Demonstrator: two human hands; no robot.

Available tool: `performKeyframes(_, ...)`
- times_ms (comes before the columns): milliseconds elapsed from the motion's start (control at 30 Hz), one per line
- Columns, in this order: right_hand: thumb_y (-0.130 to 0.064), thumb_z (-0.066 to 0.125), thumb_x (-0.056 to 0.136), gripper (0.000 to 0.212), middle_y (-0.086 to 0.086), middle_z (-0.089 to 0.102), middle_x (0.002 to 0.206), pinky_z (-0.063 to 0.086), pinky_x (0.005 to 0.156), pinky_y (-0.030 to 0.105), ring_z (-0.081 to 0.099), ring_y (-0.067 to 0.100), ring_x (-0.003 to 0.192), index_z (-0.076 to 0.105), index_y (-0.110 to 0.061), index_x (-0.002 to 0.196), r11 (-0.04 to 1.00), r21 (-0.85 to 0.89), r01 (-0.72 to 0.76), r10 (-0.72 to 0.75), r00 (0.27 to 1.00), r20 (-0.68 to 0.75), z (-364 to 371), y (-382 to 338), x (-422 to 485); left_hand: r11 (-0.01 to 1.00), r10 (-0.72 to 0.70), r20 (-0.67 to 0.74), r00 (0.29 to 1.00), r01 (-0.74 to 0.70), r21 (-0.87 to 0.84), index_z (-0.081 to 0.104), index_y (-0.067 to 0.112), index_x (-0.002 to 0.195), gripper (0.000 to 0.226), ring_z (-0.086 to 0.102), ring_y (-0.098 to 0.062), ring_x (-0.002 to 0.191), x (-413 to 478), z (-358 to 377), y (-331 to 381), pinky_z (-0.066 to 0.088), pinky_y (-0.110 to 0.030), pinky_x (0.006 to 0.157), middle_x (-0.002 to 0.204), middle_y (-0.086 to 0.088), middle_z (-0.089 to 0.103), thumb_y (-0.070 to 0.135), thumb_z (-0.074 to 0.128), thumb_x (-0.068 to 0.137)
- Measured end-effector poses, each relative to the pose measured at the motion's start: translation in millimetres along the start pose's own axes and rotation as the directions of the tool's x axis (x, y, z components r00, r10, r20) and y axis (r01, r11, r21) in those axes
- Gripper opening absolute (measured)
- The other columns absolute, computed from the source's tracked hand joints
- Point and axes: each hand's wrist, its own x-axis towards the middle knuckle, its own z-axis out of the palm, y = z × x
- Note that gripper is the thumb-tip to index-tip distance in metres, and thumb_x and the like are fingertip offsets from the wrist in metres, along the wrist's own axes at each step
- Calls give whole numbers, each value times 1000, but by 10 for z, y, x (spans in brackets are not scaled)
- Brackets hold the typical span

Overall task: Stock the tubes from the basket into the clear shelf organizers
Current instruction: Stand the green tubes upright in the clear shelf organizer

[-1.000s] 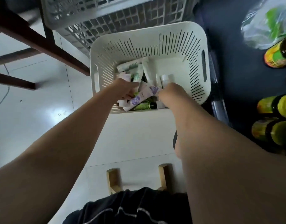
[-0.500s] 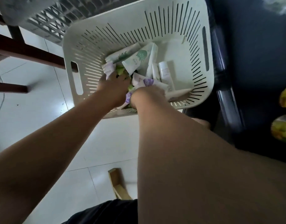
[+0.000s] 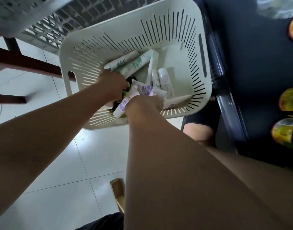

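Both hands are inside the cream slotted plastic basket (image 3: 180,63) on the white tiled floor (image 3: 67,205): the right hand (image 3: 142,103) grasps a white purple-labelled tube (image 3: 121,106); the left hand (image 3: 112,83) is buried among the tubes, its grip impossible to tell

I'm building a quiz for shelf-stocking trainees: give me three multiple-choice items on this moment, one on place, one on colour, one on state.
1. Where are the left hand and right hand? A in the basket; B on a ladder; C in a sink.
2. Print on the tube beside the right hand? A red; B purple; C orange.
3. The basket is: A empty; B upside down; C upright, holding tubes.
Answers: A, both reach among its tubes; B, purple patches show; C, tubes lie on its bottom.
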Motion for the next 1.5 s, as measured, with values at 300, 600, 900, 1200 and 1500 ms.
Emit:
performKeyframes(300, -32, 63, 91, 44, 4, 61, 133, 46, 76, 34, 58, 26, 122, 60, -16, 132, 982, 184, 35, 16, 964, -266, -475, 289, -556, 832, -452, -299, 840, 276, -481, 72, 18, 91, 19, 65, -34, 82, -841, -225, -250, 49, -35, 66, 86, -7, 66, 32, 77, 79)
performKeyframes(600, -17, 64, 84, 10, 10, 75, 92, 62, 74, 36, 71, 28, 87, 67, -10, 78, 496, 815, 299, 160, 891, -425, -730, 810, -1593, -159, -560, -149, 815, -282, -946, 76, 25, 81, 20, 73, -35, 83, -1873, -1052, -24, 61, -51, 84, 73, -1, 76, 44, 80, 80)
performKeyframes(900, -11, 66, 88, 14, 6, 70, 88, 56, 78, 31, 74, 23, 87, 71, -9, 101, -595, 670, 445, -110, 780, -616, -510, 687, -2722, -256, -591, -454, 666, -689, -678, 76, 15, 93, 12, 73, -15, 75, -3003, -1876, 316, 56, -34, 74, 80, -5, 77, 26, 77, 89)
performKeyframes(1200, -12, 65, 76, 24, 9, 71, 85, 50, 75, 36, 64, 22, 81, 80, -25, 90, -419, 338, 843, 134, 425, -895, -437, 1292, -3755, -459, -426, -691, 584, -798, -391, 71, -1, 94, 13, 70, -28, 75, -3665, -2566, 1031, 59, -44, 78, 81, -15, 74, 11, 75, 89)
performKeyframes(1500, -13, 53, 100, 31, -16, 75, 97, 53, 91, 37, 67, 4, 92, 73, -36, 105, 29, 116, 993, 461, 90, -883, 123, 2479, -4649, -585, -174, -855, 489, -750, -310, 68, -5, 105, 20, 70, -27, 80, -4192, -2992, 2323, 61, -42, 76, 90, -21, 75, 10, 72, 93)
